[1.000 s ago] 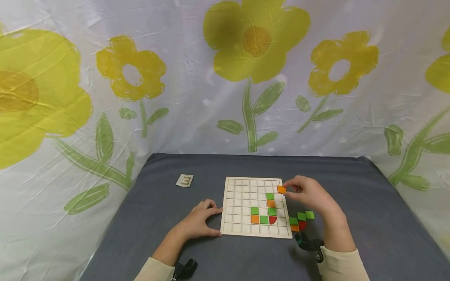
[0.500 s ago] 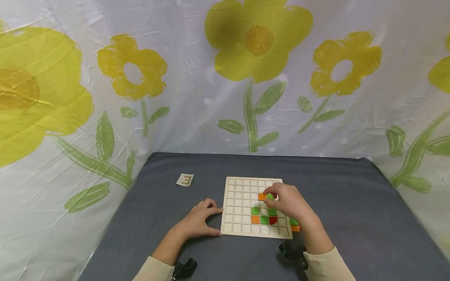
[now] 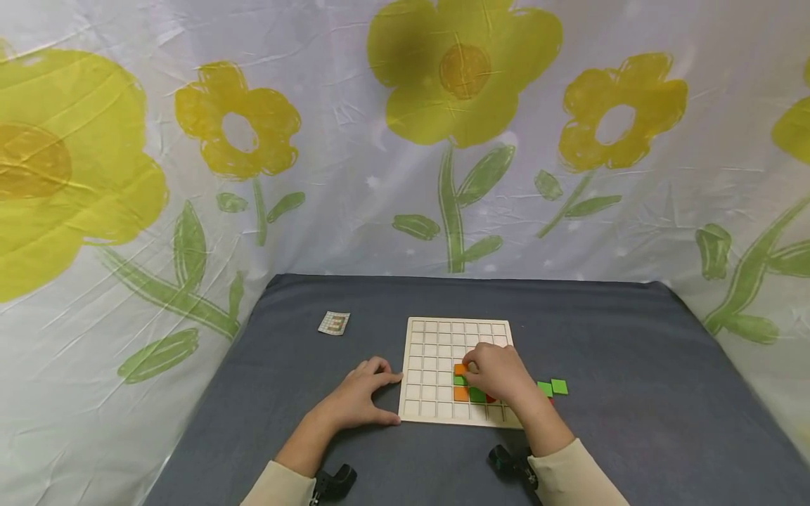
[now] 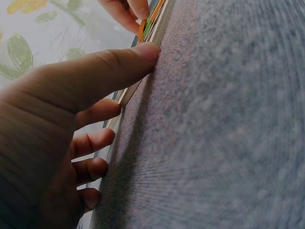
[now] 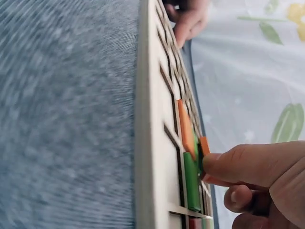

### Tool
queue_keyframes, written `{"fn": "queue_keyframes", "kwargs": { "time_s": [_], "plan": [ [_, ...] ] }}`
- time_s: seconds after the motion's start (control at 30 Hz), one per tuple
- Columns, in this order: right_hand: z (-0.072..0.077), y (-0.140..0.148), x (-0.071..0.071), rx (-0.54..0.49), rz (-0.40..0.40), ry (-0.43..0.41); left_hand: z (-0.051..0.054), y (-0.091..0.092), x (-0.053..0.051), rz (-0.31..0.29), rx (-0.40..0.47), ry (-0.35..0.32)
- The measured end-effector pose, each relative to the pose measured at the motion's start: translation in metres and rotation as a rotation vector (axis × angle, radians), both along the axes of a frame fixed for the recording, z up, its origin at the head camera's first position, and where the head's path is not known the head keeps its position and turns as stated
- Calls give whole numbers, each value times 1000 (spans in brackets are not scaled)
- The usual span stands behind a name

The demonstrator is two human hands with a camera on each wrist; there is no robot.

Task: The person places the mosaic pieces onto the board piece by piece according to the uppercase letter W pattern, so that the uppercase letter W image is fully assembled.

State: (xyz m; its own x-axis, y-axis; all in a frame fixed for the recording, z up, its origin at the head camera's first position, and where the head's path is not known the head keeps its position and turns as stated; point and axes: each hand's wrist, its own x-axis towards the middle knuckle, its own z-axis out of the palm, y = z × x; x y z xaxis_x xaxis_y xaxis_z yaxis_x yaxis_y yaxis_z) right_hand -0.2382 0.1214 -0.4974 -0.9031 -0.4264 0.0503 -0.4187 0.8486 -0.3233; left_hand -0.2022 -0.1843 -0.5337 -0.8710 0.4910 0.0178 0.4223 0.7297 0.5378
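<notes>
A wooden grid board [image 3: 418,407] lies on the dark cloth. My right hand [image 3: 503,372] is over it, thumb and fingers pinching an orange square tile [image 3: 459,369] just above a green tile [image 3: 459,381]. In the right wrist view the pinched orange tile [image 5: 205,144] stands raised behind the set tiles. Another orange tile [image 3: 461,394], a green tile [image 3: 477,395] and part of a red piece [image 3: 490,398] sit in the cells; my right hand hides others. My left hand [image 3: 361,393] touches the board's left edge with extended thumb [image 4: 128,62] and fingers.
Loose green tiles [image 3: 559,386] lie right of the board, partly behind my right forearm, with a bit of red showing. A small printed card [image 3: 334,323] rests on the cloth at the back left. A flower-patterned curtain [image 3: 354,176] hangs behind the table.
My right hand has carried the orange tile from the board's upper right corner leftward and down to a cell above the green tile. The left hand has stayed at the edge.
</notes>
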Motion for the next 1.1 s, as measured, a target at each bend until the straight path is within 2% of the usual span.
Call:
{"fn": "queue_keyframes", "kwargs": {
  "time_s": [0.5,0.8,0.9,1.1],
  "plan": [
    [-3,-6,3,-37,-64,88,-1,0,-1,3,-7,2],
    [-6,-5,-1,-47,-114,53,-1,0,-1,11,-11,-11],
    [-6,-4,-2,-46,-103,45,-1,0,-1,11,-14,-8],
    [-1,5,-2,-100,-67,-24,0,0,-1,8,-9,-11]
  ]
}}
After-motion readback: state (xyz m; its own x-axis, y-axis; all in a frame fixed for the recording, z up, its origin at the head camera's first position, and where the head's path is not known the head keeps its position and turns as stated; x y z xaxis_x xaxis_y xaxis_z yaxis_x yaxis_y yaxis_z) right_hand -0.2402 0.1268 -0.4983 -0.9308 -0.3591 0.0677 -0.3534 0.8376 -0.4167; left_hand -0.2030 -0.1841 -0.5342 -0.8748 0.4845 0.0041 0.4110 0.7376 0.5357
